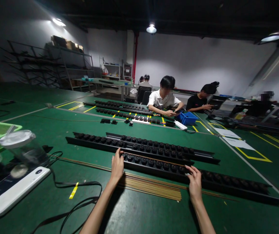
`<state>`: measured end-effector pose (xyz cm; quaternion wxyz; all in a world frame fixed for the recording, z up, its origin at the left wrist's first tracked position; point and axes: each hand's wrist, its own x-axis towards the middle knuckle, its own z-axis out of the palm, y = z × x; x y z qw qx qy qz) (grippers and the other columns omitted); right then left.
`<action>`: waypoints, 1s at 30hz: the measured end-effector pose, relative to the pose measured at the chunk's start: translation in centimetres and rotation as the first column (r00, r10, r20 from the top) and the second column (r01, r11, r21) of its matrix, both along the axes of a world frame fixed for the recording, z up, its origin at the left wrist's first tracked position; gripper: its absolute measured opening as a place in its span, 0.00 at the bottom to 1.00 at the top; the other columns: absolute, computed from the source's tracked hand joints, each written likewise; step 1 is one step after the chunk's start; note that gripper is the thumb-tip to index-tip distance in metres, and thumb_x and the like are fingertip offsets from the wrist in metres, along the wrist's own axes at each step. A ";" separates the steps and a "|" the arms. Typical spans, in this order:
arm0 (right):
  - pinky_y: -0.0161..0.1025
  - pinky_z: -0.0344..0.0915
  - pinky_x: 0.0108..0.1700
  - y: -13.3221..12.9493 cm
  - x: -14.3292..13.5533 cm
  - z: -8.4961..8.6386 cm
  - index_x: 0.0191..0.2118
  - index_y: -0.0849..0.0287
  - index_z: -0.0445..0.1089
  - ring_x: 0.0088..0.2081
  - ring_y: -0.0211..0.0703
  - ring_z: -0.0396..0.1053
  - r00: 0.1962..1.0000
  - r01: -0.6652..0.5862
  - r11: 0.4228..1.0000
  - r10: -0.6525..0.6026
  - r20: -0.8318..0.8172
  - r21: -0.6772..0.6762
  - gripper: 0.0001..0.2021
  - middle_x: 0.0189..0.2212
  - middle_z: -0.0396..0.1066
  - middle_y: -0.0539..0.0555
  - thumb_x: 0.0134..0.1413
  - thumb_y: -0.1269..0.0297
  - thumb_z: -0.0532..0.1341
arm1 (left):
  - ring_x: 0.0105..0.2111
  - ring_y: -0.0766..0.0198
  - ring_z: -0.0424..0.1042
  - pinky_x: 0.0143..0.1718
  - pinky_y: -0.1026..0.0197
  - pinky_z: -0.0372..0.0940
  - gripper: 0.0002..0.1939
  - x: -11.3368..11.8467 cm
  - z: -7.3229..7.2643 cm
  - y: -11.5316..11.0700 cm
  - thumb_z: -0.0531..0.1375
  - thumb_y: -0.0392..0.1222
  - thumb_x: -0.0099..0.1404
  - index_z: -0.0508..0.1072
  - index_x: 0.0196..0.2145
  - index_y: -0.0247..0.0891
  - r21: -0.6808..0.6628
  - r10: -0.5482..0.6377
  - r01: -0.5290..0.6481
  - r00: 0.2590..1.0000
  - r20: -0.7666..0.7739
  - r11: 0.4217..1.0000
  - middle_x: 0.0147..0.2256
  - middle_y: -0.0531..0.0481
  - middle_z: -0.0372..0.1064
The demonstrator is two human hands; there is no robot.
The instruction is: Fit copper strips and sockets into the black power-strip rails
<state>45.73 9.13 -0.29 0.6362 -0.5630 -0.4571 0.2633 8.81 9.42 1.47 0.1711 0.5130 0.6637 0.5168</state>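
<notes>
A thin copper-coloured rod (154,158) stretches between my two hands, lying along a long black rail (151,171) filled with a row of round black parts. Its left end is pinched in the closed fingers of my left hand (118,166). The fingers of my right hand (195,182) close on its other end, close to the rail's front wall. On the near side of the rail lies a bundle of brass-coloured rods (154,188), some reaching left past my left wrist. Just beyond, similar black rails (163,148) with round parts lie side by side.
At the left are a green basket (3,130), a clear lidded jug (22,146), a white device (17,191) and a black cable (78,185). Across the table, a person in a white shirt (162,99) works beside a blue bin (188,118). White papers (238,143) lie right.
</notes>
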 end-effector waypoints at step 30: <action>0.51 0.60 0.51 -1.6 1.0 -2.7 0.42 0.59 0.73 0.46 0.52 0.67 0.650 -0.031 0.992 -0.073 0.756 0.123 0.23 0.40 0.74 0.58 0.56 0.44 0.54 | 0.47 0.50 0.69 0.59 0.42 0.51 0.31 -4.4 -2.4 -1.8 0.38 0.51 0.69 0.59 0.57 0.24 0.049 0.180 -0.186 0.794 -0.580 0.981 0.44 0.34 0.71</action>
